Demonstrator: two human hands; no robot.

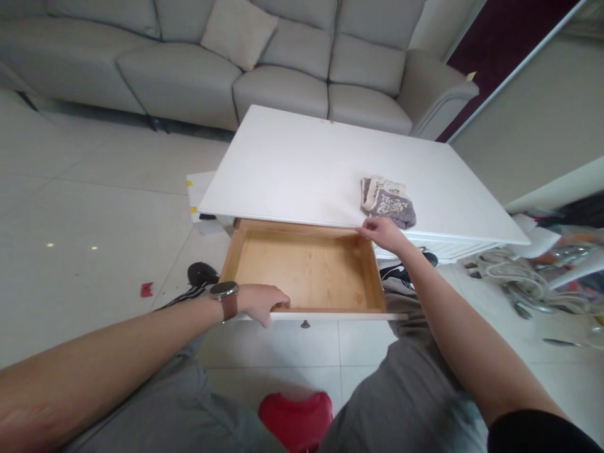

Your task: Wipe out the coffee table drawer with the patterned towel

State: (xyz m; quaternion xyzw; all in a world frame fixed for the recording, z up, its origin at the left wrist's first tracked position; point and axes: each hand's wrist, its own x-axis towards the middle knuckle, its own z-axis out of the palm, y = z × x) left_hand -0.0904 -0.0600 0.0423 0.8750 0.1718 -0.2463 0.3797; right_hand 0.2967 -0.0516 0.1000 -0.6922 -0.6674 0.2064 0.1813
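A wooden drawer [302,264] stands pulled out from the white coffee table [302,163], and its bare inside shows. My left hand [264,303], with a watch on the wrist, is closed over the top of the drawer's white front panel, left of a small dark knob [305,324]. At the table's front edge, above the drawer's back right corner, my right hand [383,233] has its fingers bent and closed on the edge. Just behind that hand, a folded purple-grey and cream patterned towel [389,202] lies on the tabletop.
A grey sofa [283,94] with a cream cushion [240,31] runs behind the table. Cables [514,277] and bags clutter the floor at right. A red stool [296,420] shows between my legs, and a small red scrap [146,289] lies on the tiles at left.
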